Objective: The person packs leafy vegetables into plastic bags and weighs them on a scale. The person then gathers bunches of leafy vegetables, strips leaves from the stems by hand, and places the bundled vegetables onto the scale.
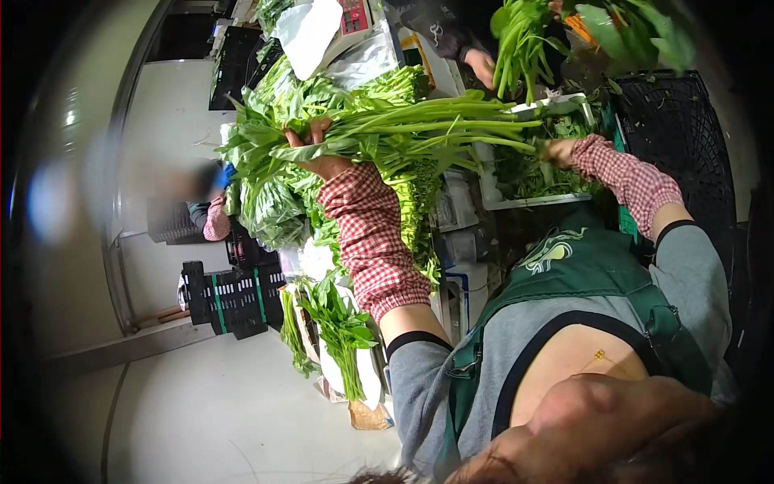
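My left hand (322, 157), in a red checkered sleeve, is wrapped round a bunch of long-stemmed leafy greens (403, 129). The leaves spread to the left of the hand, and the pale green stems stretch right. At the stem ends is my right hand (562, 152), its fingers curled in; whatever is between them is too small to make out. It hovers over a white foam box (536, 202) with loose green leaves (532, 169) inside. Under and around my left hand lie heaped greens (270, 206), some in clear plastic.
Across from me, a co-worker's hand (481, 68) is beside upright greens (520, 48). Black crates (677, 137) stand at right, stacked crates (230, 298) at left. A scale (352, 18) sits beyond the heap; more greens (339, 323) lie near my left elbow. Another person's sleeve (216, 219) shows far left.
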Action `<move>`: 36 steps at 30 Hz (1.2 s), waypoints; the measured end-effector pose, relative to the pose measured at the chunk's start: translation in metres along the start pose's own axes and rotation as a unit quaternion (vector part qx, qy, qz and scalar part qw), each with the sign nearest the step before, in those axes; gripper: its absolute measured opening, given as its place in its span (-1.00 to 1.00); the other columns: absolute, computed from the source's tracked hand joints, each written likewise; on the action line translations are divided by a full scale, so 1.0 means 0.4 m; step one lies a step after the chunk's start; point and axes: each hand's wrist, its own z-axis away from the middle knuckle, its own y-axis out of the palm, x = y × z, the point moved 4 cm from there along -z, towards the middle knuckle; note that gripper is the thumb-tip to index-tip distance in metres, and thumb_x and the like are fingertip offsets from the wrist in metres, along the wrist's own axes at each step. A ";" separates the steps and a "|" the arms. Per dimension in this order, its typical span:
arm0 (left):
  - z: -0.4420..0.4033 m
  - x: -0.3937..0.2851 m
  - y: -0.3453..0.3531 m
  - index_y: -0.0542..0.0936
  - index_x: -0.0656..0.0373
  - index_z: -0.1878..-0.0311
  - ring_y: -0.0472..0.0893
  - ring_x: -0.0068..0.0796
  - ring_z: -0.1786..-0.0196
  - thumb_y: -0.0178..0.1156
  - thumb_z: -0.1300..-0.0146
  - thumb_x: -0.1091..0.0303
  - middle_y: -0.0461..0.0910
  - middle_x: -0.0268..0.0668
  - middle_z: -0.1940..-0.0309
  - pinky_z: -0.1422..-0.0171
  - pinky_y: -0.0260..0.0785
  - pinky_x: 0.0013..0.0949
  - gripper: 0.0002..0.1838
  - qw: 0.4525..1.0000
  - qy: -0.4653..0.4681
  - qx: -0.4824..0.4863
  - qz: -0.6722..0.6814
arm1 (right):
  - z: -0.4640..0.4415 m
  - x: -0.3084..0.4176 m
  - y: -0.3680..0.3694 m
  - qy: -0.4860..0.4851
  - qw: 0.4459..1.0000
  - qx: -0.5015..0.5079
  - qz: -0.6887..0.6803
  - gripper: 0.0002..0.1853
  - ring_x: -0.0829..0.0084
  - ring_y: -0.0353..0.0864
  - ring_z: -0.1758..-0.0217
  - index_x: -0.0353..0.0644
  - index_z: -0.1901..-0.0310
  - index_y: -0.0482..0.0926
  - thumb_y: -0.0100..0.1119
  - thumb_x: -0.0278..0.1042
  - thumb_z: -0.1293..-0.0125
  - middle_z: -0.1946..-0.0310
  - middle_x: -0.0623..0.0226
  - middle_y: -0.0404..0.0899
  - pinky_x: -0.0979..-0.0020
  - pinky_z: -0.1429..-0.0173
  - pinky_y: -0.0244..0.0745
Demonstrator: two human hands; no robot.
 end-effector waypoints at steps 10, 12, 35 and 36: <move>-0.031 -0.049 0.048 0.30 0.10 0.53 0.24 -0.63 0.69 0.05 -0.17 0.27 0.25 -0.44 0.75 0.46 0.12 -0.53 -0.77 0.907 -0.152 0.313 0.239 | 0.043 0.354 -0.486 -0.304 0.824 -0.477 -0.021 -0.77 0.34 0.49 0.11 -0.35 0.22 0.45 0.05 -0.57 -0.03 0.20 0.10 0.47 0.39 0.05 0.40; -0.057 -0.043 0.026 0.43 0.01 0.29 0.18 -0.68 0.71 -0.01 -0.22 0.20 0.26 -0.46 0.73 0.47 0.08 -0.55 -0.87 0.892 -0.147 0.355 0.237 | -0.005 0.352 -0.460 -0.322 0.845 -0.418 -0.086 -0.78 0.32 0.51 0.14 -0.33 0.21 0.45 0.05 -0.54 -0.05 0.23 0.10 0.48 0.40 0.08 0.41; -0.043 -0.091 0.051 0.37 0.08 0.47 0.23 -0.60 0.71 0.02 -0.17 0.29 0.25 -0.46 0.73 0.50 0.31 -0.42 -0.86 0.996 -0.054 0.076 0.005 | -0.023 0.576 -0.332 -0.151 0.881 -0.368 0.255 -0.72 0.52 0.40 0.60 -0.16 0.22 0.48 0.03 -0.51 0.06 0.67 0.34 0.33 0.51 0.66 0.31; -0.029 -0.099 0.072 0.35 0.08 0.49 0.23 -0.58 0.72 0.00 -0.18 0.27 0.22 -0.46 0.75 0.50 0.31 -0.42 -0.83 0.996 -0.061 0.069 0.009 | -0.063 0.563 -0.332 -0.123 0.890 -0.353 0.261 -0.75 0.51 0.38 0.62 -0.18 0.27 0.48 0.02 -0.51 0.07 0.69 0.35 0.31 0.51 0.67 0.31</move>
